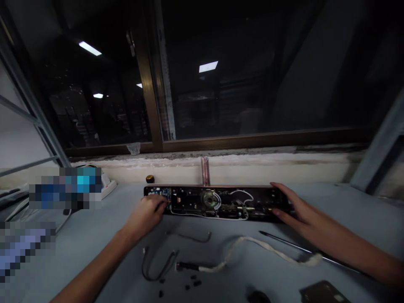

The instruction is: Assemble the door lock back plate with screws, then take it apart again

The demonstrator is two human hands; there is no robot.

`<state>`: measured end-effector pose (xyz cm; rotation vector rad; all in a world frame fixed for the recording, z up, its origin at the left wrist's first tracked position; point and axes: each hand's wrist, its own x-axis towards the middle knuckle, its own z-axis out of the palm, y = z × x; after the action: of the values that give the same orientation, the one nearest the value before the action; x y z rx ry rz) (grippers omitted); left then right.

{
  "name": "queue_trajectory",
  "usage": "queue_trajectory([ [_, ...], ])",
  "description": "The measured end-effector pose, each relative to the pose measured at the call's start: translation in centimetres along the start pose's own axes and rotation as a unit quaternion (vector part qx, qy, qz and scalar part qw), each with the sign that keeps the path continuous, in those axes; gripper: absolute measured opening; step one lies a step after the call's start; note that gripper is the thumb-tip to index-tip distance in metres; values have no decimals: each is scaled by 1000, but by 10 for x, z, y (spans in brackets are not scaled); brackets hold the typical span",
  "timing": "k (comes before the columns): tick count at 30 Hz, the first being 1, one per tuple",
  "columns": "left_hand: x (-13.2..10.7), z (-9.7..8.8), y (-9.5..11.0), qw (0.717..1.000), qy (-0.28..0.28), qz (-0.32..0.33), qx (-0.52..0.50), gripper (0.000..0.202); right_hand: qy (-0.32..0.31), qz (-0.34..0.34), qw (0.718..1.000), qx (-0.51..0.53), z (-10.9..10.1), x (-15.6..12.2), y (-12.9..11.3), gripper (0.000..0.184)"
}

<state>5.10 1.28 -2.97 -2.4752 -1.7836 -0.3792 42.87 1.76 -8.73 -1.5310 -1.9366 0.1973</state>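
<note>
- Long black rectangular housing with exposed electronics (pixel 194 195) lies crosswise at the back of the tabletop, between both hands, its open side showing.
- Right hand (pixel 296 208) grasps the housing's right end, thumb on the near side, fingers at the far edge.
- Left hand (pixel 148 213) is partly closed, fingers bent together at the small blue circuit board (pixel 164 192) in the left end; I cannot tell whether it pinches anything.
- Inside the housing, a thin white wire (pixel 206 217) runs along the near edge, past a round metallic component (pixel 208 200) near the middle.
- On the matte grey-blue tabletop (pixel 110 261), nearer the viewer, lie a thin black cable (pixel 189 238), a pale sleeved cable with a black end (pixel 271 247), a slim dark rod (pixel 293 243) and small black pieces (pixel 197 283).
- Behind, a gold-and-black round cap (pixel 150 179) sits near the wall.
- Beyond, a clear plastic cup (pixel 134 148) stands on the sill below a dark, brown-framed window (pixel 252 97) reflecting lights.
</note>
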Motion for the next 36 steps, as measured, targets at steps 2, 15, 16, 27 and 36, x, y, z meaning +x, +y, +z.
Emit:
queue_trajectory([
  [2, 4, -4, 9, 998, -9, -62, -1, 22, -4, 2, 1000, -1, -1, -1, -4, 59],
  [15, 26, 5, 27, 983, -102, -154, 14, 24, -27, -10, 1000, -1, -9, -4, -21, 59],
  [16, 26, 4, 29, 983, -104, -151, 9, 25, -27, -11, 1000, -1, -10, -4, -22, 58],
  [27, 21, 2, 23, 979, -138, -119, -95, 31, -27, 1, 1000, -10, -9, -5, -24, 59],
  [36, 20, 4, 20, 967, -152, -116, -169, 28, -21, -6, 1000, 5, -8, -4, -20, 60],
])
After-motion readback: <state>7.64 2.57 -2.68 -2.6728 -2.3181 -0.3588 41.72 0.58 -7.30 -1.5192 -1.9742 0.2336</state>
